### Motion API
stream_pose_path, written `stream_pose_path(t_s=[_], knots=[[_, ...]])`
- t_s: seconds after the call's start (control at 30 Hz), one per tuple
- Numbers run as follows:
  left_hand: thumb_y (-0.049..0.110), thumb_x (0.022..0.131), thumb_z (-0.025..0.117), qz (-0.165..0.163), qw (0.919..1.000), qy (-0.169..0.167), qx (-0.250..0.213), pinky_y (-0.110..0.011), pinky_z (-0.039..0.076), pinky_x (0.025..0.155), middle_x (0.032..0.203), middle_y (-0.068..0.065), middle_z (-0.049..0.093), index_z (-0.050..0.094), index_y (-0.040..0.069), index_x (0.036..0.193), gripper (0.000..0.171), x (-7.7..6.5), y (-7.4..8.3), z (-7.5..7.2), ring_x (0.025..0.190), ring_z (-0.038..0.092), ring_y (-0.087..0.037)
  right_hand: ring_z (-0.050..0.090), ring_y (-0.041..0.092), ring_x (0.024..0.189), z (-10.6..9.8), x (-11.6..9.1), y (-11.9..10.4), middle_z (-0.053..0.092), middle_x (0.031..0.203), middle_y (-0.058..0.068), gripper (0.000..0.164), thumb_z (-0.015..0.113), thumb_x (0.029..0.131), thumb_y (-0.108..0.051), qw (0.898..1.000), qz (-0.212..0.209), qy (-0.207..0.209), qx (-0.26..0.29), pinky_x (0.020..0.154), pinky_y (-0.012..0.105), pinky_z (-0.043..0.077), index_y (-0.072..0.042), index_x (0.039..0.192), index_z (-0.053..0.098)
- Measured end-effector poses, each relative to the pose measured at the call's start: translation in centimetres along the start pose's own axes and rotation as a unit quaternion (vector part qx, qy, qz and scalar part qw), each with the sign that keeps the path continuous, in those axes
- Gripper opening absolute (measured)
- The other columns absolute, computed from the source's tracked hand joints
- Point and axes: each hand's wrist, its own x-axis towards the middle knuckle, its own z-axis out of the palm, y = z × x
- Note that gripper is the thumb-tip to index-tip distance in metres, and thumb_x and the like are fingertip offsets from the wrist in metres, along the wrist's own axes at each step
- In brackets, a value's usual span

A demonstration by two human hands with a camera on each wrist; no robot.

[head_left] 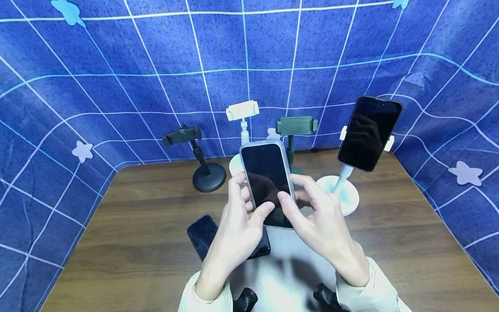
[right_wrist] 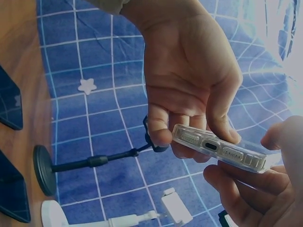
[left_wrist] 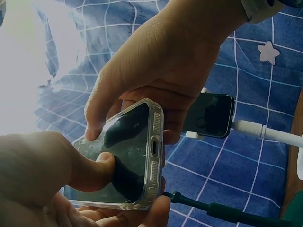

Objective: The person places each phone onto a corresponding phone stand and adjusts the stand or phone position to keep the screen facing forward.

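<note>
Clear-cased phone hangs above the table, held in 2 hands, its screen facing up and tilted back toward the person. Behind it, near the table's back edge, 1 white stand and 1 green stand rise, and the raised phone blocks part of each from the head view. Toward the back left corner is 1 black stand with a round base. Nearer the back right corner, another white stand carries a dark phone in its clamp. Well in from the left edge lie 2 loose phones, partly covered by the left hand. Blue grid-patterned cloth hangs beyond the back edge and both sides.

Left hand grips the case's left side, thumb pressed on the lower screen, fingers bent along the edge and underneath. Right hand grips the right side, its fingers curled at the edge and its thumb at the lower right of the screen.
</note>
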Motion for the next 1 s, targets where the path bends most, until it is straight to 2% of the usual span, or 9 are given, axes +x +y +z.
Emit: stream_pose_path(t_s=[0.2,0.4,0.57,0.67,0.8,1.0], knots=[[0.006,0.093,0.063,0.010,0.9995,-0.007,-0.030,-0.026,0.044,0.058,0.097,-0.003,0.060,0.025,0.020,0.140,0.062,0.05,0.04,0.10,0.068,0.052,-0.013,0.057,0.004,0.056,-0.19,0.13,0.00,0.065,0.064,-0.012,0.020,0.066,0.088,-0.006,1.000,-0.010,0.007,-0.001,0.053,0.020,0.046,-0.012,0.107,0.065],[0.006,0.093,0.063,0.006,0.9993,-0.009,-0.036,-0.028,0.049,0.063,0.109,-0.002,0.063,0.026,0.020,0.140,0.062,0.04,0.11,0.08,0.076,0.058,-0.012,0.054,0.002,0.054,-0.22,0.22,0.02,0.063,0.063,-0.014,0.018,0.067,0.087,-0.005,1.000,-0.021,0.016,-0.004,0.052,0.020,0.045,-0.012,0.104,0.066],[0.013,0.093,0.066,-0.006,0.9993,-0.008,-0.035,-0.027,0.045,0.059,0.096,-0.005,0.057,0.026,0.019,0.141,0.063,0.02,0.07,-0.03,0.069,0.050,-0.015,0.051,0.004,0.051,-0.21,0.13,-0.03,0.064,0.063,-0.010,0.015,0.067,0.089,-0.006,1.000,0.000,0.005,-0.007,0.049,0.019,0.044,-0.010,0.103,0.064],[0.018,0.093,0.067,-0.004,0.9996,-0.001,-0.028,-0.025,0.043,0.055,0.086,-0.006,0.049,0.028,0.019,0.141,0.061,0.08,0.00,-0.10,0.063,0.045,-0.016,0.048,0.004,0.049,-0.27,0.19,-0.06,0.063,0.063,-0.009,0.014,0.066,0.090,-0.007,1.000,0.009,0.001,-0.008,0.047,0.018,0.042,-0.009,0.104,0.064],[0.024,0.093,0.068,0.000,0.9997,0.004,-0.025,-0.023,0.039,0.052,0.081,-0.006,0.046,0.030,0.021,0.139,0.060,0.08,-0.19,-0.03,0.059,0.043,-0.016,0.045,0.004,0.046,-0.50,0.19,0.04,0.062,0.064,-0.008,0.014,0.066,0.091,-0.007,1.000,0.014,-0.002,-0.006,0.043,0.016,0.038,-0.009,0.105,0.064],[0.027,0.093,0.068,0.006,1.0000,0.004,-0.006,-0.026,0.048,0.056,0.094,-0.003,0.055,0.036,0.018,0.138,0.056,0.04,-0.41,0.03,0.064,0.054,-0.011,0.045,0.005,0.048,-1.02,0.21,0.29,0.062,0.064,-0.007,0.019,0.065,0.090,-0.003,1.000,0.007,0.011,-0.003,0.045,0.016,0.038,-0.007,0.109,0.064]])
